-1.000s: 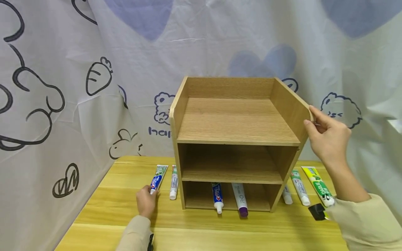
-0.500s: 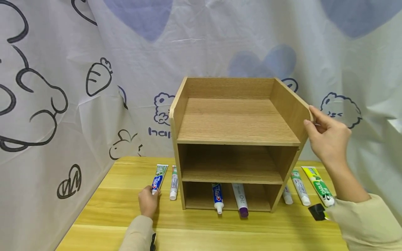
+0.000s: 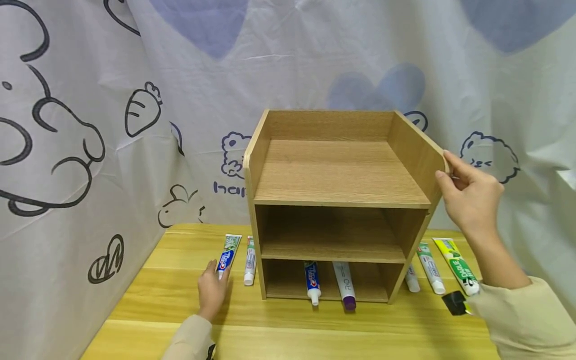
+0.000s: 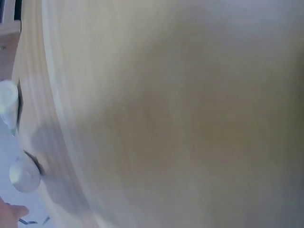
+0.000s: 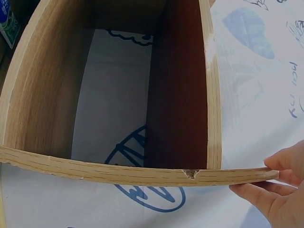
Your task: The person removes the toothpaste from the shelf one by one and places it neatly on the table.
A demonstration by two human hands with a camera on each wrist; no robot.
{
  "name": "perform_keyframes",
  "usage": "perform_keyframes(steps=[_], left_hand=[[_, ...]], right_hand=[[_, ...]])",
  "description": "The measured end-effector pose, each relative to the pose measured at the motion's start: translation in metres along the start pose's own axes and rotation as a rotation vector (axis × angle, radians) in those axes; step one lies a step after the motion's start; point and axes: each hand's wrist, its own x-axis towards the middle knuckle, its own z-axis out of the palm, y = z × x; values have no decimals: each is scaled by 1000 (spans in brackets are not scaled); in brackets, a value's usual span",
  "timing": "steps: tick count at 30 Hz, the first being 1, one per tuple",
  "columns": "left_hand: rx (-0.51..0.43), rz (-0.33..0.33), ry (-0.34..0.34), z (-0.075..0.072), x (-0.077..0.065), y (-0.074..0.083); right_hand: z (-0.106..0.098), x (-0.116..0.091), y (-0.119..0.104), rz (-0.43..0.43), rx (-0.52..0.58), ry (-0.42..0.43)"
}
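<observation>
Near the left side of the table, my left hand [image 3: 213,290] has its thumb and fingers spread to either side of the cap end of a blue and green toothpaste tube [image 3: 228,254]. In the left wrist view, a fingertip [image 4: 12,213] shows a gap from the nearest white cap [image 4: 24,175]. My right hand [image 3: 474,200] pinches the front edge of the right side panel of a wooden shelf [image 3: 337,172]; the right wrist view shows thumb and fingers on both faces of that panel [image 5: 142,175].
A blue toothpaste tube [image 3: 312,280] and a grey tube with purple cap [image 3: 345,285] lie in the lowest compartment, caps sticking out. A white-green tube [image 3: 250,262] lies left of the shelf. Several tubes, including a yellow-green one [image 3: 458,267], lie to its right. A patterned curtain [image 3: 315,60] hangs behind.
My left hand moved slightly right with the blue and green toothpaste tube shifting a little, then its fingers spread around the cap. The right hand stays on the shelf panel.
</observation>
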Motion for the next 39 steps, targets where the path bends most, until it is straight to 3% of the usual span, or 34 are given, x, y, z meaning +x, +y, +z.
perform_keyframes(steps=[7, 17, 27, 34, 39], left_hand=[[-65, 65, 6, -7, -7, 1], [-77, 156, 48, -11, -23, 7], [-130, 143, -7, -11, -43, 19], [-125, 194, 43, -8, -55, 28], [-156, 148, -5, -7, -65, 37]], right_hand=[[0, 0, 0, -3, 0, 1], [0, 0, 2, 9, -5, -3], [1, 1, 2, 5, -7, -8], [1, 0, 2, 12, -11, -9], [1, 0, 2, -2, -14, -3]])
